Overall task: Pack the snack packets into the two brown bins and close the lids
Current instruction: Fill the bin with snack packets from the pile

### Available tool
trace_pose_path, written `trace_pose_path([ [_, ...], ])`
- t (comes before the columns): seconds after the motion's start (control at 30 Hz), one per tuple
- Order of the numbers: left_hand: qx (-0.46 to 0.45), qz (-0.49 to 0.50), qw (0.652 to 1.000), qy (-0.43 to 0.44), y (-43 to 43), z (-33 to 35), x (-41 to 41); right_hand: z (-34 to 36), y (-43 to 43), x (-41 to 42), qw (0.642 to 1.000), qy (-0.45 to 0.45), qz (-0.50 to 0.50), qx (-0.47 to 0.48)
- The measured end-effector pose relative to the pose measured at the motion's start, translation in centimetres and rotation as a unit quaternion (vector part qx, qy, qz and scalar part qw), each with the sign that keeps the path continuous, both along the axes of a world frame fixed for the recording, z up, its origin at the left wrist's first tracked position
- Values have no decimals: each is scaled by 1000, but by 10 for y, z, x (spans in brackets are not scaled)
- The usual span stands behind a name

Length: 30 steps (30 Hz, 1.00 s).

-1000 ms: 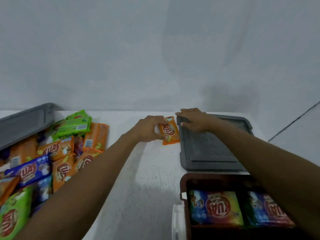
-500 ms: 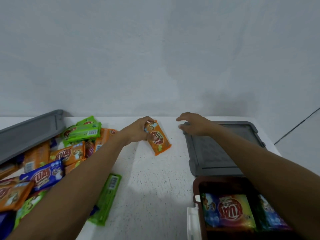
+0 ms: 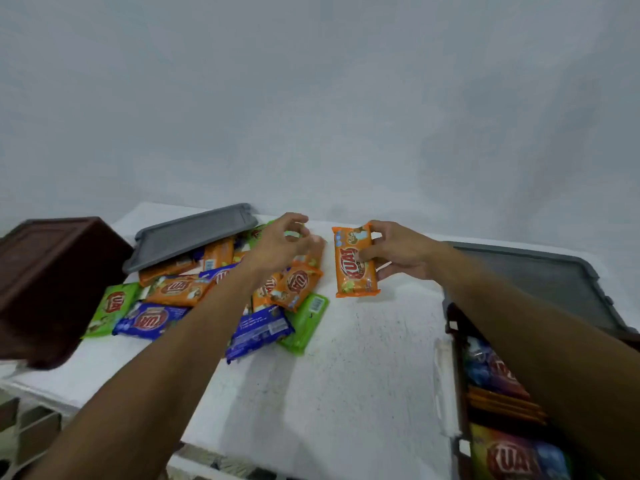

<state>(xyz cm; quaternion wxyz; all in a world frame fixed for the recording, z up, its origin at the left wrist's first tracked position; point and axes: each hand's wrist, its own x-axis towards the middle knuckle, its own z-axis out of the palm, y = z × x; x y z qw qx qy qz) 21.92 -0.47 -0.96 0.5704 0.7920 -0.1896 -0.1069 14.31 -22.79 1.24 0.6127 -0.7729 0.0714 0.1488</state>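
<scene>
Orange packet (image 3: 354,263) has passed from the left hand (image 3: 278,245) to the right hand (image 3: 398,252), which now pinches it upright over the desk (image 3: 346,375), mid-frame. The left hand, blurred, curls above the loose pile (image 3: 180,292) at centre left; whether it holds anything I cannot tell. The packet probably goes next into the part-filled brown bin (image 3: 453,341) at lower right.

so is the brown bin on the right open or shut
Open. The right brown bin has no lid on; its grey lid lies on the table behind it, and snack packets show inside.
</scene>
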Motion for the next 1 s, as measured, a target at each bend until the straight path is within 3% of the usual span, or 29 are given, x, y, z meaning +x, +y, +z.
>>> trace_pose_path([
  [0.1, 218, -29, 968, -123, 55, -8, -12, 1, 24, -12, 1000, -1, -16, -19],
  [0.2, 370, -95, 920, -82, 93, -20, -30, 5, 41, -20, 999, 10, -21, -36],
  [0.27, 448, -142, 879, -87, 103, -27, -44, 7, 52, -23, 998, 13, -19, -53],
  [0.33, 474, -155, 854, -149, 105, -34, -50, 9, 63, -26, 997, 14, -29, -69],
  [0.43, 449, -172, 864, -149, 109, -30, -42, 3, 75, -31, 993, 20, -44, -108],
  [0.63, 282, -132, 947, -75, 129, -27, -36, -6, 84, -41, 988, 35, -102, -113],
  [0.73, 213, -90, 973, -3, 136, -38, -27, -2, 85, -49, 987, 31, -122, -102],
  [0.9, 127, -82, 985, 80, 132, -33, -17, 9, 86, -67, 980, 45, -155, -119],
  [1.0, 125, -134, 981, 67, 116, -16, -18, 19, 84, -83, 980, 45, -169, -97],
])
